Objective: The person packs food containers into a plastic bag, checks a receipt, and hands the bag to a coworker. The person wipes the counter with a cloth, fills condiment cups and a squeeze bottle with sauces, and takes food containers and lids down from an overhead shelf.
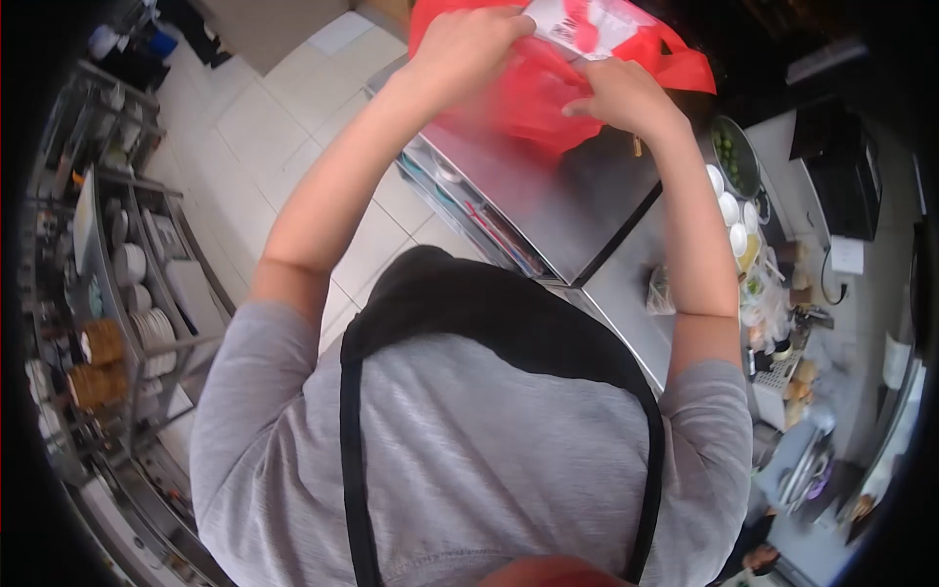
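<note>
A red plastic bag (518, 103) lies at the far end of a metal counter (548, 210), near the top of the view. White packaging with print and red marks (597, 27) shows inside or behind it. My left hand (474, 49) is closed on the bag's upper part, its fingertips at the edge of the white packaging. To the right, my right hand (626, 96) rests against the bag below the packaging, thumb and fingers apart. Whether its fingertips pinch any of the plastic is hard to make out.
Below the counter top is an open shelf (479, 220) with small items. A pot of green produce (734, 157), white bowls (729, 208) and bags stand along the right. Racks of dishes (152, 328) line the left, beyond the tiled floor (264, 137).
</note>
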Tool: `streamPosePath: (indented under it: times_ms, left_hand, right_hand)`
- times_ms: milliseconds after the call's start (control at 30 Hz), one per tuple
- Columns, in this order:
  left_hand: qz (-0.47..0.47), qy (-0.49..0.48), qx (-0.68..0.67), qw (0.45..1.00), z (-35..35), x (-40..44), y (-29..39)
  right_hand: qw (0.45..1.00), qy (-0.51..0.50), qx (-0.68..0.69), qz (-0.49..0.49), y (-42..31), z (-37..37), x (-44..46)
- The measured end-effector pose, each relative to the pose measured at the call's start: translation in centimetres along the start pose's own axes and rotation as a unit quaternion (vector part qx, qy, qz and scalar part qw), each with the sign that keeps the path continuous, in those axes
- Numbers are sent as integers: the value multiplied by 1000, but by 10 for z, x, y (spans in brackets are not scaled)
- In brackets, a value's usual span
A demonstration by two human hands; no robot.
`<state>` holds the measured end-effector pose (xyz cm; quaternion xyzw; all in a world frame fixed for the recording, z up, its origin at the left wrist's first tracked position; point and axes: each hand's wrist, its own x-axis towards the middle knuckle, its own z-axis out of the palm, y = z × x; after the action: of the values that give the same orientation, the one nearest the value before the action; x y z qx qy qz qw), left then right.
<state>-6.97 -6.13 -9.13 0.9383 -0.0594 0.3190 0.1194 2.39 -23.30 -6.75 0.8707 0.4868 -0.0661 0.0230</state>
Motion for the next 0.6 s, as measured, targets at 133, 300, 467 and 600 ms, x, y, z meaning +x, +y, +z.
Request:
streamPosePath:
  times_ms: [133, 300, 467, 600]
  left_hand:
    - [64, 52, 4, 997, -2, 12, -14]
    - [85, 95, 45, 991, 8, 13, -17]
    - [37, 100, 73, 992, 19, 2, -7]
    - [68, 63, 53, 994, 19, -8, -3]
  right_hand:
    - [998, 23, 52, -19, -8, -7, 13]
    - [983, -88, 148, -56, -10, -11, 33]
    - [944, -158, 288, -10, -7, 25, 48]
    - [934, -264, 239, 8, -17, 27, 49]
